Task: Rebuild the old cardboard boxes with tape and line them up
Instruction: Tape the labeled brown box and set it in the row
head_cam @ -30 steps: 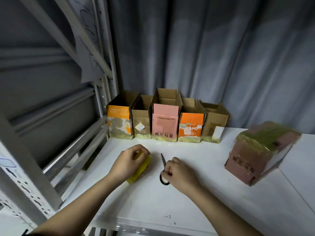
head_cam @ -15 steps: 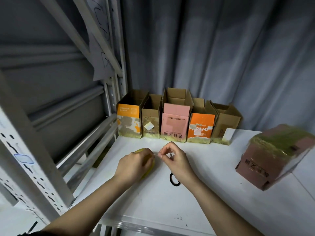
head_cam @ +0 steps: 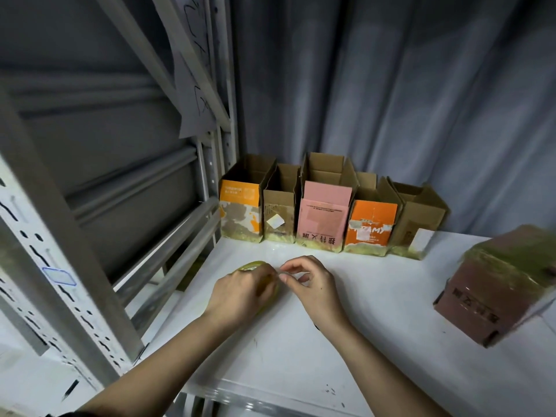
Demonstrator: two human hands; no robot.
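On my far left the grey metal shelving rack point(head_cam: 90, 266) fills the frame, its slotted upright blurred and cut off at the edge. A sheet of paper point(head_cam: 192, 85) with handwriting hangs from a diagonal brace; I cannot read it. On the white table point(head_cam: 376, 341), my left hand point(head_cam: 240, 291) curls over the yellow-green tape roll point(head_cam: 251, 265) and grasps it; the hand hides most of the roll, so only its top rim and a sliver at its right side show. Just beside it, my right hand point(head_cam: 313, 284) has thumb and forefinger pinched together near the roll's edge. I cannot make out what is between them, presumably a clear tape end. Along the back, against the grey curtain point(head_cam: 391, 85), five open cardboard boxes stand side by side, touching: an orange-topped box point(head_cam: 240, 215), a plain brown box point(head_cam: 278, 218), a pink box point(head_cam: 323, 221), an orange box point(head_cam: 371, 227), and a brown box with a white label point(head_cam: 419, 224), turned slightly askew. Far right, well apart from the row, a taped pink box point(head_cam: 496, 287) sits tilted, blurred, its corner cut off by the frame edge.
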